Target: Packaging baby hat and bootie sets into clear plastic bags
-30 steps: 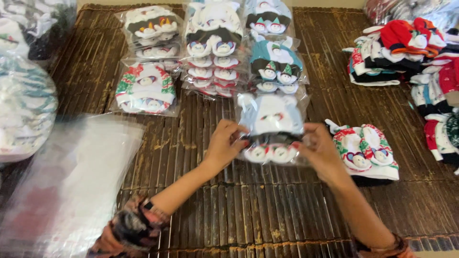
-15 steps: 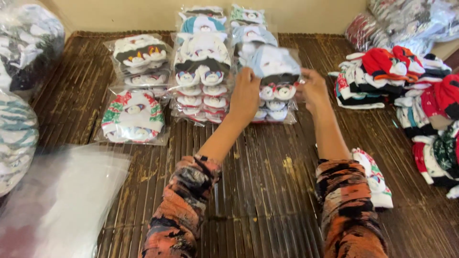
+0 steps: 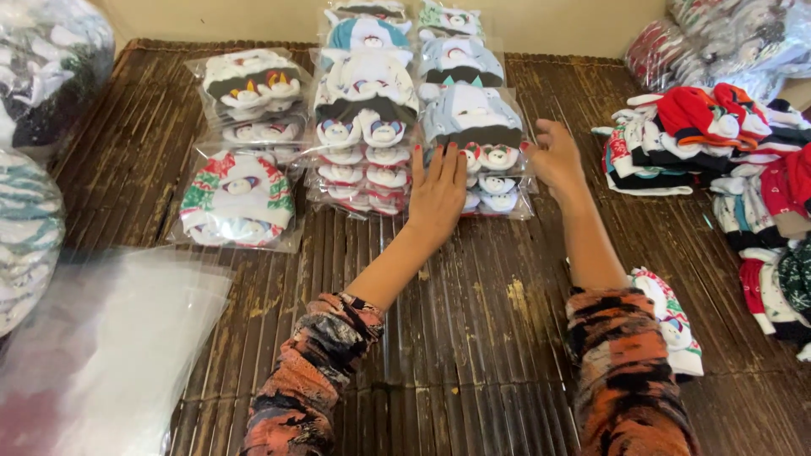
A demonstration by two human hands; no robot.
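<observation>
Clear plastic pack of grey-white knit hats (image 3: 476, 118) atop right-hand stack on dark bamboo mat (image 3: 473, 338). Left hand (image 3: 438, 190) flat, fingers spread; right hand (image 3: 553, 156) cupping edge, gripping nothing. Prob. light, soft, slippery; take by both side edges.

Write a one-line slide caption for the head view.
Both hands, left hand and right hand, rest on a bagged sock pack atop a stack on a bamboo mat.

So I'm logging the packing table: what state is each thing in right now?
Left hand: flat on the grey-blue packet, fingers spread.
Right hand: at that packet's right edge.
Grey-blue packet: bagged, on top of its pile.
Red-and-green packet: bagged, lying alone.
Loose hats: unbagged, heaped.
Clear bags: empty, flat.
</observation>
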